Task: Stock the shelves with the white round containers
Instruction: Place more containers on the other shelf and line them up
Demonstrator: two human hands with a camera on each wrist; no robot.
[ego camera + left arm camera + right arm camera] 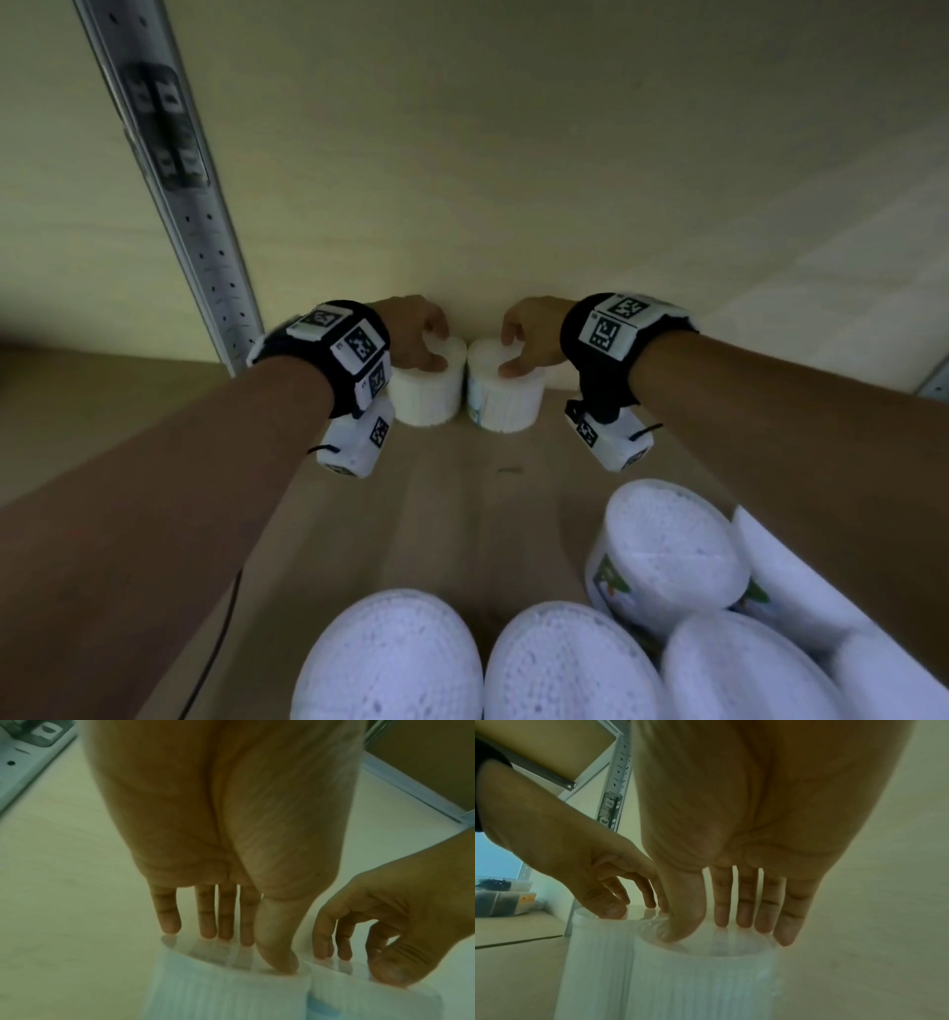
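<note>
Two white round containers stand upright and touching at the back of the shelf, against the wall. My left hand is over the left container, its straight fingers and thumb tip touching the clear lid from above. My right hand rests the same way on the right container. In the right wrist view its fingertips and thumb touch the lid of that container. Neither hand wraps around a container's side.
Several more white round containers lie bunched in the near foreground, below my right forearm. A perforated metal upright stands at the left. The wooden shelf board runs between the far pair and the near pile. Storage boxes sit on a neighbouring shelf.
</note>
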